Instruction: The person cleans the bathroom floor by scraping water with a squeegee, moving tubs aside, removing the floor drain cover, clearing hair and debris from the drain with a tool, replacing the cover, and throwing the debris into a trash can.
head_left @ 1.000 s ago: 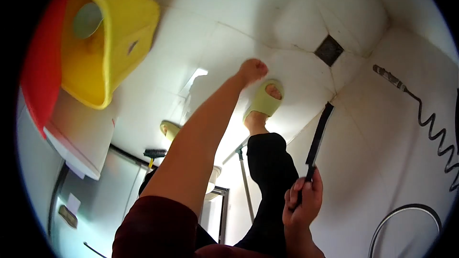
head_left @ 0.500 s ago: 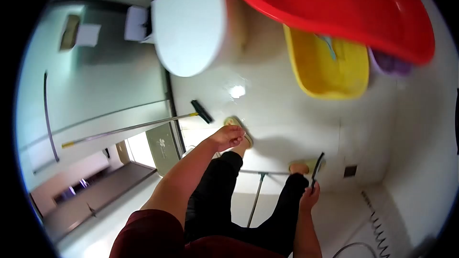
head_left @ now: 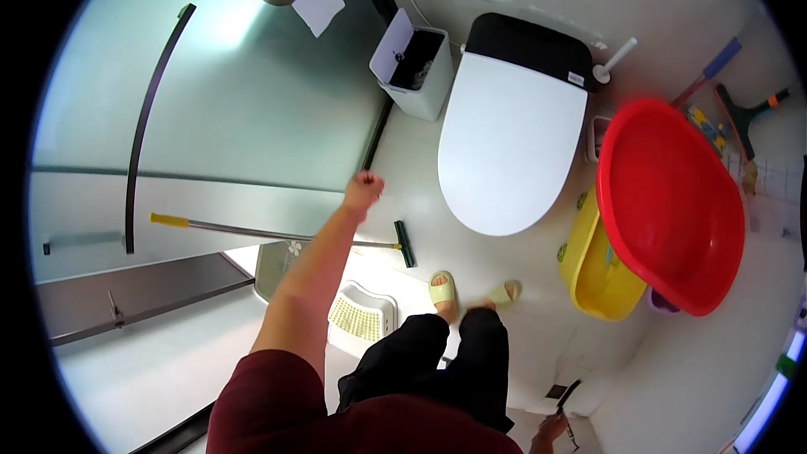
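My left hand (head_left: 363, 192) reaches forward in the head view, fingers curled closed; whatever they hold, if anything, is hidden. Ahead of it stands a white bin (head_left: 424, 101) with its lid (head_left: 393, 49) tipped up and a dark inside. Low on the right, my right hand (head_left: 551, 430) is closed around a slim dark comb-like object (head_left: 569, 395), which points up and away; its exact kind is unclear. A squeegee with a long pole (head_left: 252, 229) and a dark head (head_left: 405, 244) leans below my left hand, partly behind the forearm.
A toilet with a closed white lid (head_left: 513, 147) stands ahead. To its right, a red basin (head_left: 672, 202) leans over a yellow tub (head_left: 609, 290). A glass partition (head_left: 269, 92) runs along the left. A white stool (head_left: 361, 315) sits beside my legs.
The view has shifted, bringing the whole toilet and the open bin into sight. My left hand has moved forward toward the bin; my right hand has dropped farther right, still holding the dark object.
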{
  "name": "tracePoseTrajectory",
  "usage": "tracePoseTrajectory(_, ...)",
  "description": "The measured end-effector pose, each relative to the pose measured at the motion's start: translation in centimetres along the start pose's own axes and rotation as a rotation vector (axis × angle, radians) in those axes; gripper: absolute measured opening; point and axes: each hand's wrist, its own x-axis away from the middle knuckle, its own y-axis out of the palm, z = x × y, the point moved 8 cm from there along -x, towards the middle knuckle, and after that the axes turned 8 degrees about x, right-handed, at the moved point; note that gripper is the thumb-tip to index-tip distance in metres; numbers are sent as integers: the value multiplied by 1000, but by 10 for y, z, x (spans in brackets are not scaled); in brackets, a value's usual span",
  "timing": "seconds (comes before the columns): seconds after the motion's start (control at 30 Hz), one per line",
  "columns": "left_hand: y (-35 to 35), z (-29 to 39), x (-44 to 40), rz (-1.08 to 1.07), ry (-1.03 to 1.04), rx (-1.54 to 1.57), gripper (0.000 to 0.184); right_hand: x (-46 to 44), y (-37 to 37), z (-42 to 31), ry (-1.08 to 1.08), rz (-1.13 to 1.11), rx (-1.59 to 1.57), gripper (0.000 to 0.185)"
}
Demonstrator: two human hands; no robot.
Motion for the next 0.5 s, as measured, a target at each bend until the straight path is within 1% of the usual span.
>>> tracePoseTrajectory(0.03, -3, 33, -17, 91, 111, -127, 11, 36, -2, -29, 133, -51, 57, 37)
tracePoseTrajectory(0.07, -3, 70, -29, 182, 223, -257, 11, 23, 2, -4, -9, -75, 219, 46)
tracePoseTrajectory(0.1, 0, 105, -43, 220, 342, -385, 10, 9, 6, 27, -154, -75, 377, 59)
tracePoseTrajectory(0.13, 4, 132, -53, 259, 457, -515, 10, 21, 5, 15, -143, -93, 381, 55)
tracePoseTrajectory(0.17, 7, 148, -63, 280, 516, -557, 10, 28, 11, 0, -107, -115, 345, 52)
tracePoseTrajectory(0.23, 19, 186, -96, 326, 661, -640, 9, 47, 24, -56, -54, -147, 251, 45)
tracePoseTrajectory(0.33, 33, 200, -161, 314, 685, -696, 8, 68, 36, -137, -48, -166, 194, 35)
tracePoseTrajectory(0.43, 56, 210, -220, 326, 671, -931, 5, 83, 37, -205, -82, -159, 188, 26)
tracePoseTrajectory(0.5, 77, 219, -255, 278, 657, -1098, 6, 90, 36, -226, -56, -150, 195, 20)
